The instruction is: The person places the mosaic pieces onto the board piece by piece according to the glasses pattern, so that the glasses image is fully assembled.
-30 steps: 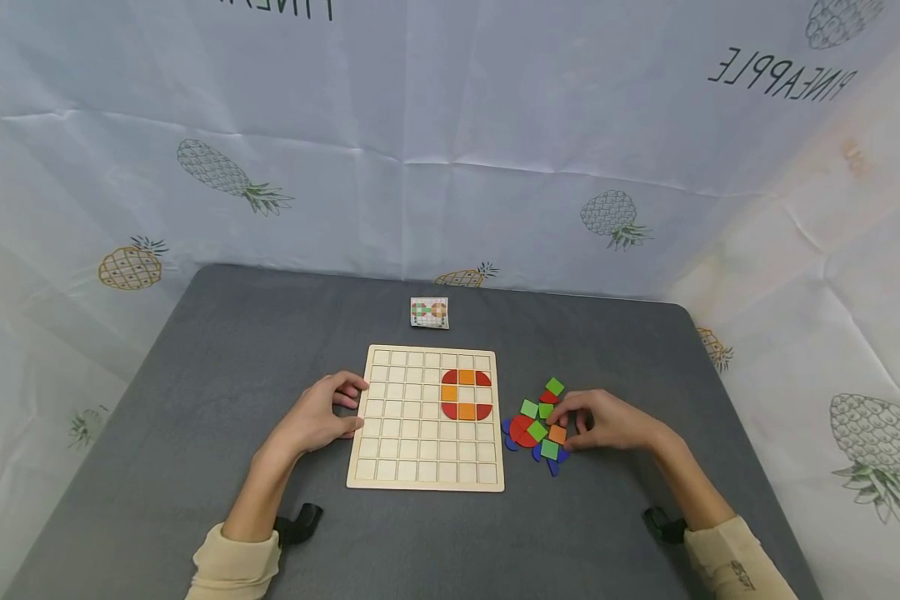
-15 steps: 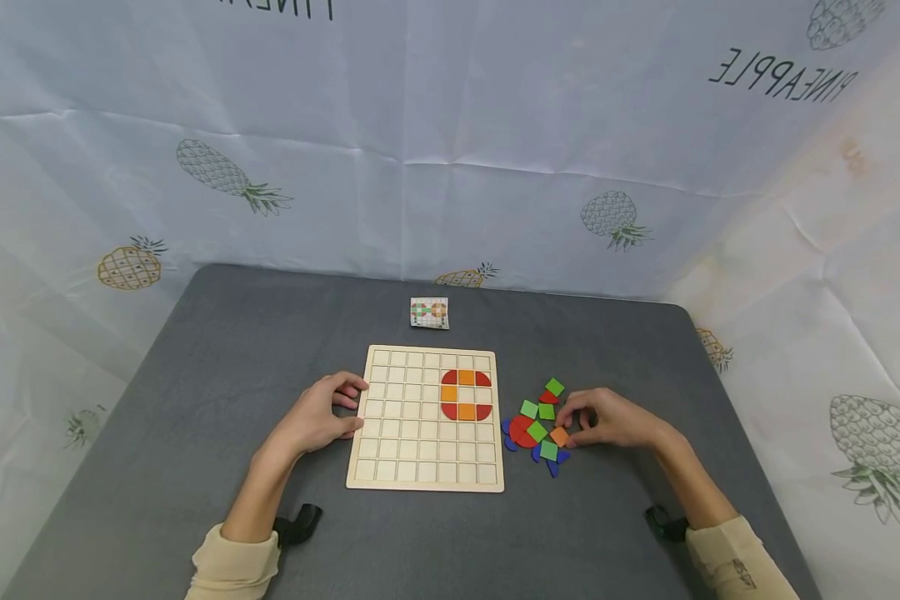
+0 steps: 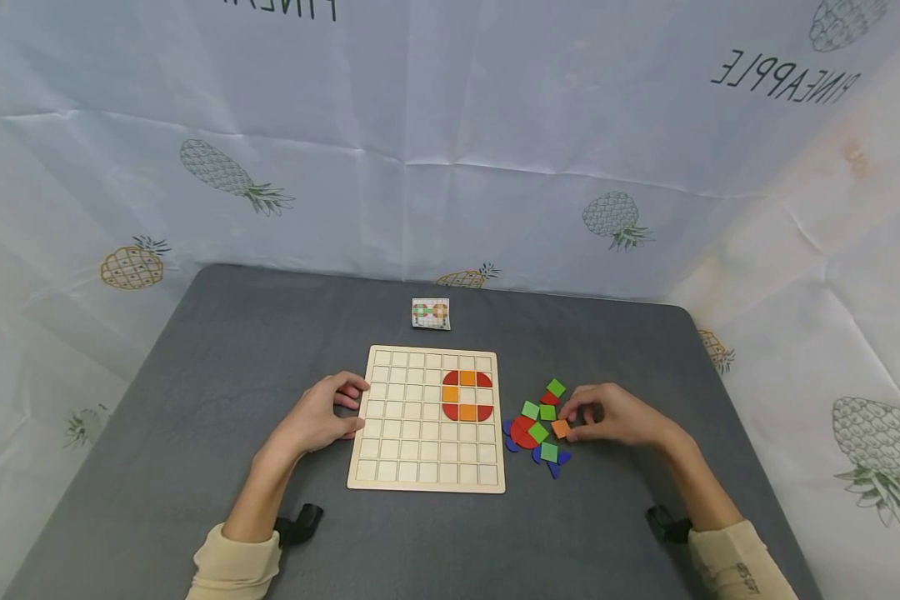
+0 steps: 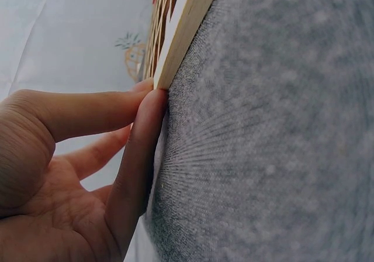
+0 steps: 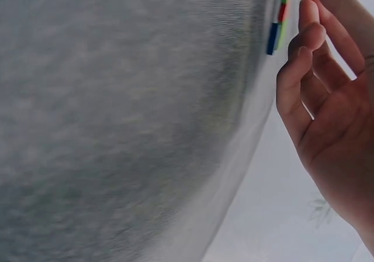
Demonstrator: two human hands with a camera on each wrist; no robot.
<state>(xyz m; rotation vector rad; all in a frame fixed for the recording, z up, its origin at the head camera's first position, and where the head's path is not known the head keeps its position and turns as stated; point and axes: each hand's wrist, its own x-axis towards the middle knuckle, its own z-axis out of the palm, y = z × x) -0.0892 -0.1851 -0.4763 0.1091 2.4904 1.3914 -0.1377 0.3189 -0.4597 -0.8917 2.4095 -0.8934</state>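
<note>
Mirrored lettering reading PINEAPPLE runs across the curtain [image 3: 487,83], beyond the wooden board [image 3: 420,450] and to its right; more reversed lettering is cut off above. Print on the small card [image 3: 431,314], just beyond the board, is too small to read.

The orange tile [image 3: 561,428], right of the board, is pinched between the thumb and a finger of the right hand [image 3: 617,415]. It is a square with no long axis, turned slightly askew to the board's grid; whether it touches the table [image 3: 480,542] cannot be told.

The left hand [image 3: 317,414] is partly open, loosely bent, thumb and fingertips touching the board's left edge.

On the board's right half, 4 rounded red corner pieces [image 3: 451,412] and 3 orange squares [image 3: 467,412] form a C facing right. Between the board and right hand lie 5 green squares [image 3: 549,452], with red pieces [image 3: 523,437] and blue pieces [image 3: 554,471].
</note>
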